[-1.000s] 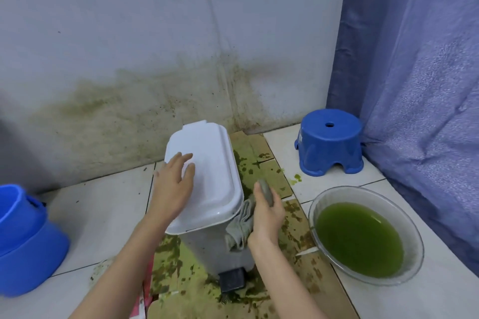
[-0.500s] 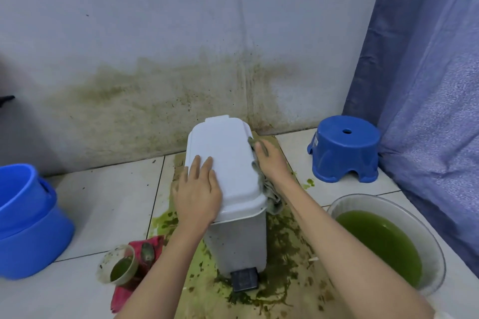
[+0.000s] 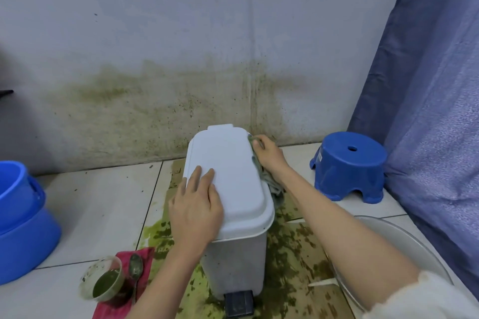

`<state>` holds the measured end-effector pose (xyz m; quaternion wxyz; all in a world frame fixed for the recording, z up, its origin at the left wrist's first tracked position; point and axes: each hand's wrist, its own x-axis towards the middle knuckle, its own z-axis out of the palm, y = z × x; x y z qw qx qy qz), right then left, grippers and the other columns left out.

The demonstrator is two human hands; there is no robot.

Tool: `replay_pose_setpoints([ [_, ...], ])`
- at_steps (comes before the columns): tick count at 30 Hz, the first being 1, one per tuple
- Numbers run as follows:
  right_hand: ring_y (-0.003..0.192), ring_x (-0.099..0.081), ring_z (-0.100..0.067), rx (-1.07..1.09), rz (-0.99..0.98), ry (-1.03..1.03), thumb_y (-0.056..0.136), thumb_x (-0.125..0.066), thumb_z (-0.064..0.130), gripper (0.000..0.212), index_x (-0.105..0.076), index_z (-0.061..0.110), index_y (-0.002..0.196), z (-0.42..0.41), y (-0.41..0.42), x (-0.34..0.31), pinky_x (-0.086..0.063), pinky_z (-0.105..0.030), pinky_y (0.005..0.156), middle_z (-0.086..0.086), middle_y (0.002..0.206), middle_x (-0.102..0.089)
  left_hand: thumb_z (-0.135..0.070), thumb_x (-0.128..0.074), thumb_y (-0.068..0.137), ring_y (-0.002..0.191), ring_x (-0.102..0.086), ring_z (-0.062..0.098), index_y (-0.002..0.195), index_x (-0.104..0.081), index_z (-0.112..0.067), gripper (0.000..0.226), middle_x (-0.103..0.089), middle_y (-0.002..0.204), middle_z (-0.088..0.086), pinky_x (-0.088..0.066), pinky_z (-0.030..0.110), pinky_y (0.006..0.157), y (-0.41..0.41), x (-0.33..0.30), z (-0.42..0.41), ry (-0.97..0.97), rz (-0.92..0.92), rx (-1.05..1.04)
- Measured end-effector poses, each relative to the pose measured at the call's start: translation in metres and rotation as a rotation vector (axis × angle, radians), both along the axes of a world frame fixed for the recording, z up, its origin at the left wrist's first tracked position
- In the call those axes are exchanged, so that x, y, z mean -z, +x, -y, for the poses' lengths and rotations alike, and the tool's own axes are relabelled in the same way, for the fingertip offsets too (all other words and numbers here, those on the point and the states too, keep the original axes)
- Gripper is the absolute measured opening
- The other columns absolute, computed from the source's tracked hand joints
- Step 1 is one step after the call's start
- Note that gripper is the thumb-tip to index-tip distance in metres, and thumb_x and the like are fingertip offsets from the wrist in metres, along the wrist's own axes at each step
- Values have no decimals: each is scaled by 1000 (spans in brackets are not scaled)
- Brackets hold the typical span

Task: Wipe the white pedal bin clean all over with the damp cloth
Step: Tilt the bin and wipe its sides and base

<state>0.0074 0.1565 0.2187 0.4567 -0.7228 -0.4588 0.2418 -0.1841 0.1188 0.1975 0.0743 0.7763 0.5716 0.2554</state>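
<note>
Our left hand (image 3: 194, 206) lies flat, fingers straight, on the near left part of the white pedal bin (image 3: 233, 189) lid. Our right hand (image 3: 269, 156) curls round the damp cloth (image 3: 272, 184), pressing it against the lid's far right edge; the cloth hangs down below that wrist. The bin stands between our forearms on green-stained cardboard (image 3: 293, 248), its pedal (image 3: 238, 303) toward us.

We're getting just one view, head cam, wide-angle, looking fwd and down from above the pedal bin (image 3: 230, 189). It's sitting close: both forearms are filling the lower frame, bin centre. It's facing a stained wall (image 3: 155, 59), w/ tiled floor (image 3: 103, 202) below and a curtain (image 3: 427, 111) at right edge.
</note>
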Motion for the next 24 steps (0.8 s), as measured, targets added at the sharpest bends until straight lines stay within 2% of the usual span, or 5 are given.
replay_pose_setpoints([
  [8, 97, -51, -10, 71, -154, 169, 102, -36, 24, 31, -56, 15, 124, 49, -26, 9, -37, -20, 67, 2, 108, -58, -47, -2, 81, 136, -36, 26, 137, -48, -30, 75, -39, 149, -4, -33, 42, 107, 0, 2, 1, 49, 44, 7],
  [14, 93, -38, 11, 322, 28, 285, 96, -34, 44, 38, -53, 32, 126, 144, -91, 43, -31, 0, 78, 9, 100, -51, -36, -16, 86, 136, -36, 27, 136, -49, -28, 61, -39, 149, -3, -35, 44, 105, 1, 0, 5, 30, 57, 1],
  [17, 90, -40, -1, 328, 187, 348, 95, -27, 54, 46, -55, 34, 126, 170, -119, 53, -40, -14, 84, 17, 99, -54, -38, -13, 84, 138, -31, 26, 139, -44, -29, 64, -33, 152, -4, -32, 45, 108, 0, -2, 8, -13, 69, 22],
  [20, 78, -50, -15, 215, 556, 385, 85, -65, 28, 32, -63, 25, 117, 179, -125, 65, -51, -32, 67, 6, 101, -66, -44, -12, 85, 142, -24, 21, 142, -39, -31, 64, -26, 155, -6, -24, 44, 113, -4, -2, 1, -112, 115, 86],
  [24, 71, -48, -16, 194, 697, 347, 47, -92, 9, 70, -67, 20, 111, 180, -110, 64, -46, -32, 60, 2, 95, -69, -45, -24, 101, 145, -12, 11, 147, -28, -29, 49, -19, 157, -11, -9, 40, 119, -16, -11, 2, -359, 383, 218],
])
